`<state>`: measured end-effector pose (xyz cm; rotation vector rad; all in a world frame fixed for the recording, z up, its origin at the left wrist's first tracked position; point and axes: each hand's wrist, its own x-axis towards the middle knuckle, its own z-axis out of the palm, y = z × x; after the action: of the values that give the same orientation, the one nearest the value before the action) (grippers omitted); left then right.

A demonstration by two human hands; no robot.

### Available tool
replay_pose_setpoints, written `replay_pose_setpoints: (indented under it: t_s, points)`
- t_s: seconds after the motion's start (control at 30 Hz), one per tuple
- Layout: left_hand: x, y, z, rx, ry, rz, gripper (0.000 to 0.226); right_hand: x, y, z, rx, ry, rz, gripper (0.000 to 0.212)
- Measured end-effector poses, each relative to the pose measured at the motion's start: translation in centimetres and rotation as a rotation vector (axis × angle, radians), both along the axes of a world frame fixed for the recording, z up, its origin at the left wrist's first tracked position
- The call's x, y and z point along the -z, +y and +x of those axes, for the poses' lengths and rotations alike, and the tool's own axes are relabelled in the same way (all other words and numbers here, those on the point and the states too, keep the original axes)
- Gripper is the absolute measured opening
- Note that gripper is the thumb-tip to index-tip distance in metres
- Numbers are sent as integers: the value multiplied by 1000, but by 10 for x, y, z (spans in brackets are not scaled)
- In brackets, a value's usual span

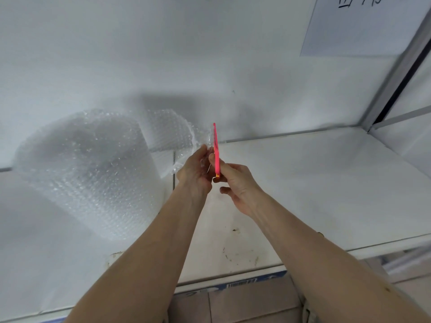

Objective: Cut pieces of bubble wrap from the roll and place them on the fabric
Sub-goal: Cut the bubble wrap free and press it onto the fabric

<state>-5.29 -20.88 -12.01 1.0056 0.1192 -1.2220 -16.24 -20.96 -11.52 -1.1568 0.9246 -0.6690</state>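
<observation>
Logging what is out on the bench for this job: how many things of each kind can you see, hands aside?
Bubble wrap roll: 1
Pink cutter: 1, in the right hand
Paper sheet on the wall: 1
Cardboard box under the bench: 1
Total: 4

A large clear bubble wrap roll (88, 173) stands upright at the table's left, its loose sheet (177, 134) pulled rightward.
</observation>
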Motion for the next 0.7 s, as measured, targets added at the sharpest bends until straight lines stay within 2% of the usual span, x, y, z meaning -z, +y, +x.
replay_pose_setpoints:
  t_s: [0.2,0.37,0.57,0.7]
  points:
    - [-5,4,-2,4,-13,-4,10,-1,-2,-1,8,-11,8,35]
    - [-3,4,-2,12,-16,-3,27,-2,-1,0,-8,-16,17,38]
    - [-7,7,-5,-33,-24,-4,11,-5,-3,-1,21,-30,27,36]
    - [-7,7,-5,-35,-17,-10,16,-6,-2,-1,17,-24,26,36]
